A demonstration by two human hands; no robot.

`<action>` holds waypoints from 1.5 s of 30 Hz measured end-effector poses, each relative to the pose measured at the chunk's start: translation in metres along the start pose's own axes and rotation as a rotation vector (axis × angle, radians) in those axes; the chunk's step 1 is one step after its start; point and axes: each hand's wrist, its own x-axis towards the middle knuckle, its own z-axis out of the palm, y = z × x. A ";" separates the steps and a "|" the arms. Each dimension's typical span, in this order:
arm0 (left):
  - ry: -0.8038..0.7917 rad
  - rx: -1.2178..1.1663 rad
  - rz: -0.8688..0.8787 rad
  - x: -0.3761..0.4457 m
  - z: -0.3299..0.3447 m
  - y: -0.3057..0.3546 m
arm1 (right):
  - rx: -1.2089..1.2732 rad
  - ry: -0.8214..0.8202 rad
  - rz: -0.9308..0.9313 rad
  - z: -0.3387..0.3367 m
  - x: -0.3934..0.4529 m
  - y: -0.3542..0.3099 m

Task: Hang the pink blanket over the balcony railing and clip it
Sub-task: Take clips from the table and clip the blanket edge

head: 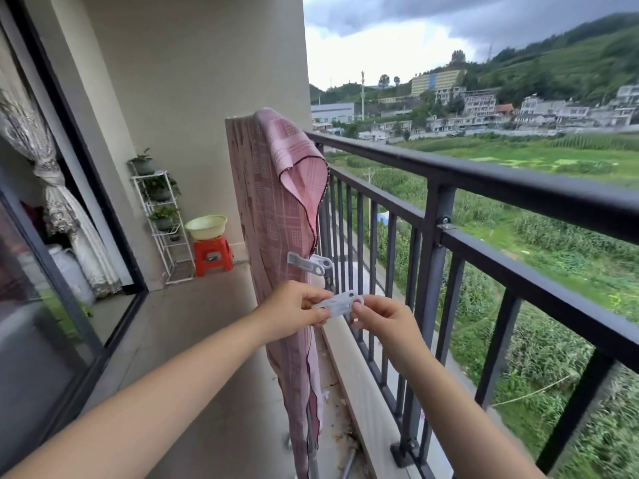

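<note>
Head view: a balcony seen from above the two arms, with a town and green fields past the rail.
Writing: no words or labels can be read on anything here.
Left hand [297,307]: it reaches in from 7 o'clock with the arm straight. Its thumb and fingers pinch the left end of a white clip.
Right hand [383,319]: it comes in from 5 o'clock, bent a little at the wrist. Its fingers are curled and pinch the right end of the same clip.
Held clip [340,303]: a pale plastic clothes clip with round holes in its handles. It sits between both hands, close by the blanket's edge. I cannot tell if its mouth bites the cloth.
Pink blanket [273,216]: it hangs in a long drop near the middle, up at 12 o'clock from the hands. Its top corner flops over toward the rail. What holds it up is hidden, so I cannot tell if it lies on the rail.
Other clip [313,263]: a second white clip is on the blanket's right edge, just above the hands.
Balcony railing [518,178]: dark metal bars, running from the middle out to 3 o'clock.
Far corner: at 9 o'clock stand a white plant shelf [162,229] with pots and a red stool [212,255] with a pale green basin [206,227] on top.
</note>
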 end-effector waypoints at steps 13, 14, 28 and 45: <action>0.028 0.928 0.389 0.002 -0.005 -0.043 | 0.533 0.365 0.227 -0.019 0.002 0.038; 0.015 1.111 0.515 0.004 -0.004 -0.051 | 0.551 0.419 0.295 -0.021 0.005 0.045; -0.144 1.853 0.673 0.028 0.014 -0.070 | -0.731 -0.110 0.132 0.048 0.046 0.147; 0.087 1.691 1.034 0.015 -0.004 -0.098 | -0.776 -0.024 0.061 0.062 0.046 0.177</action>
